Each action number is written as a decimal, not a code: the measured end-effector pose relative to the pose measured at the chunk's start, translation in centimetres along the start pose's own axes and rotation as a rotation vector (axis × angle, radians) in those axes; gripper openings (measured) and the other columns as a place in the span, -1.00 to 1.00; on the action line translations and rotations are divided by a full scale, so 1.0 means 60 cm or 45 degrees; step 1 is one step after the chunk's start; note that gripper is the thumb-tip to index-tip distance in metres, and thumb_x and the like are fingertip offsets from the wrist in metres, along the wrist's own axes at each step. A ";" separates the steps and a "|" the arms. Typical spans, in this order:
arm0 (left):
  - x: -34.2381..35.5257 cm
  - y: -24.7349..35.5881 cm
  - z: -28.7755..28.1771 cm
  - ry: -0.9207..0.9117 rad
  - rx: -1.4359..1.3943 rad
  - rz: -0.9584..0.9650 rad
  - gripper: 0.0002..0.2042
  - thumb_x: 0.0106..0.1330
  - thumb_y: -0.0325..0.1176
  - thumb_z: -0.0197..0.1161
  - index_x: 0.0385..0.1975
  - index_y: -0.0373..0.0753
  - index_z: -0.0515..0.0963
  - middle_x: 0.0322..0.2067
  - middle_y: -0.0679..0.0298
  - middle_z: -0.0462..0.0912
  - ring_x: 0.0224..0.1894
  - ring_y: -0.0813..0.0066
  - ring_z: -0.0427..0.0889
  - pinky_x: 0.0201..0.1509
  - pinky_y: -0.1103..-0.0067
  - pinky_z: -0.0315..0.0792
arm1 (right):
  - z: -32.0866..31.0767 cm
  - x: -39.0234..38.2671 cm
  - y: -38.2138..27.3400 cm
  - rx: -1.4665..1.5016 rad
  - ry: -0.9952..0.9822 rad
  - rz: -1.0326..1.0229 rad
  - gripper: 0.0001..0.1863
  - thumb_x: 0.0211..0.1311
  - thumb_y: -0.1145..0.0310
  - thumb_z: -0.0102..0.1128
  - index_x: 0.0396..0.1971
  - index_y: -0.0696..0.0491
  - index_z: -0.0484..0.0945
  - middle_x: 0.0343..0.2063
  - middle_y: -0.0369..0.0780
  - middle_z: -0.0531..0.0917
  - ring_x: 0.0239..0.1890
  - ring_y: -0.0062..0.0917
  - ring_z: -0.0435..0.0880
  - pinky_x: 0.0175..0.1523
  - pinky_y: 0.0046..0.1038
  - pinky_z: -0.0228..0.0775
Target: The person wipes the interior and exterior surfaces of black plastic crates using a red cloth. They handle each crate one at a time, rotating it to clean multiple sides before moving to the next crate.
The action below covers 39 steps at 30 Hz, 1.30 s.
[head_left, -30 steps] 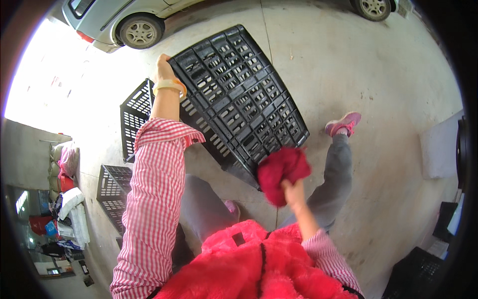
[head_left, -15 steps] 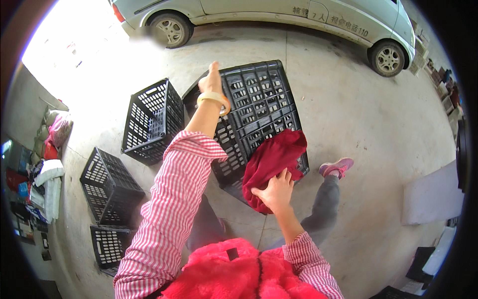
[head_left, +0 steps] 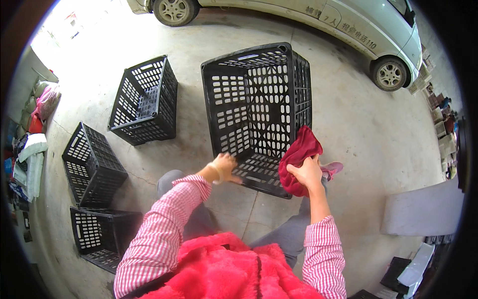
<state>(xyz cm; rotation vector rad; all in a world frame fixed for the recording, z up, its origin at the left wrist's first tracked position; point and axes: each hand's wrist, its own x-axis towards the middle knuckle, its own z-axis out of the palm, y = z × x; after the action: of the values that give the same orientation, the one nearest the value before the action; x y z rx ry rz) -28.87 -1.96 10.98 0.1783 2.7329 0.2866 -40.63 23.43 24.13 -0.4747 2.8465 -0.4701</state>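
A large black plastic crate with slotted walls stands in front of me, tipped so its open mouth faces me and the left. My right hand grips a dark red cloth, bunched against the crate's near right corner. Part of the cloth hangs over that side and hides the corner. By the crate's near left corner is my left hand, slightly blurred, with its thumb stretched away from the fingers and nothing visible in it. Whether it touches the rim I cannot tell.
Left of the large crate stands a smaller black crate. Two more, a tilted crate and a lower crate, stand nearer on the left. A parked van spans the back. A pale panel is at right.
The large crate has turned from showing its slatted outside to showing its open inside. My left hand has come back from its far edge toward me. My right hand and the cloth shifted right.
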 end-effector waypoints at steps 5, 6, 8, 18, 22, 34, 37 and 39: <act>0.005 0.003 0.123 0.190 0.165 -0.058 -0.37 0.05 0.09 0.25 0.03 -0.25 0.43 0.03 0.18 0.43 0.12 0.27 0.33 0.22 0.41 0.20 | -0.006 0.028 -0.015 -0.095 -0.095 0.125 -0.33 -0.20 -0.02 0.26 -0.14 0.22 0.50 0.17 0.16 0.22 0.18 0.06 0.26 0.14 -0.16 0.29; 0.013 0.001 0.133 0.263 0.112 -0.069 -0.42 0.06 0.02 0.25 0.00 -0.25 0.43 0.01 0.19 0.43 0.09 0.28 0.34 0.18 0.42 0.24 | -0.009 0.036 -0.019 -0.098 -0.100 0.178 -0.33 -0.18 -0.02 0.24 -0.14 0.22 0.50 0.17 0.16 0.21 0.18 0.06 0.26 0.15 -0.15 0.28; 0.032 -0.004 0.145 0.336 0.082 -0.119 -0.52 0.08 -0.11 0.26 -0.04 -0.25 0.44 -0.03 0.22 0.45 0.04 0.29 0.38 0.11 0.46 0.31 | -0.015 0.050 -0.024 -0.097 -0.064 0.254 -0.35 -0.16 -0.02 0.21 -0.14 0.22 0.50 0.17 0.15 0.21 0.18 0.05 0.26 0.15 -0.14 0.28; 0.064 0.032 0.123 0.548 0.258 0.046 -0.77 0.11 -0.35 0.10 -0.24 -0.23 0.52 -0.17 0.26 0.52 -0.10 0.38 0.48 -0.17 0.50 0.49 | -0.008 0.089 0.061 -0.062 0.100 0.343 -0.36 -0.16 0.05 0.20 -0.12 0.24 0.49 0.23 0.08 0.19 0.19 -0.01 0.26 0.20 -0.15 0.21; 0.032 0.040 0.112 0.419 0.311 0.109 -0.78 0.10 -0.36 0.11 -0.26 -0.26 0.53 -0.14 0.21 0.53 -0.12 0.36 0.50 -0.21 0.50 0.52 | 0.027 0.096 0.118 0.021 0.069 0.297 -0.32 -0.16 0.04 0.21 -0.15 0.34 0.46 0.21 0.12 0.21 0.16 0.00 0.30 0.19 -0.20 0.24; -0.072 0.021 0.086 0.165 0.377 0.069 -0.80 0.07 -0.30 0.14 -0.36 -0.24 0.56 -0.23 0.20 0.56 -0.16 0.32 0.52 -0.24 0.47 0.52 | 0.168 0.079 0.185 0.275 -0.225 0.353 -0.28 -0.17 -0.01 0.24 -0.10 0.31 0.47 0.08 0.15 0.37 0.07 -0.09 0.45 0.14 -0.25 0.30; -0.098 0.008 0.087 0.164 0.349 0.079 -0.79 0.04 -0.27 0.18 -0.38 -0.22 0.56 -0.28 0.23 0.55 -0.17 0.34 0.52 -0.22 0.48 0.51 | 0.198 0.070 0.186 0.367 -0.228 0.324 -0.33 -0.19 -0.01 0.25 -0.18 0.29 0.53 -0.04 0.13 0.49 0.03 -0.11 0.49 0.12 -0.28 0.33; -0.111 0.000 0.087 0.216 0.345 0.118 -0.79 0.02 -0.26 0.19 -0.40 -0.22 0.55 -0.29 0.24 0.55 -0.17 0.33 0.51 -0.21 0.47 0.50 | 0.209 0.064 0.192 0.575 -0.255 0.257 -0.35 -0.20 -0.02 0.25 -0.23 0.27 0.56 -0.18 0.10 0.59 -0.06 -0.17 0.57 0.07 -0.30 0.37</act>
<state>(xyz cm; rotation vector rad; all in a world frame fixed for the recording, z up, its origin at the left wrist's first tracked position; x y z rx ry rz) -20.72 -2.12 8.69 0.3699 2.9287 -0.0485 -44.11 28.98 7.93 -0.1376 2.4560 -0.9331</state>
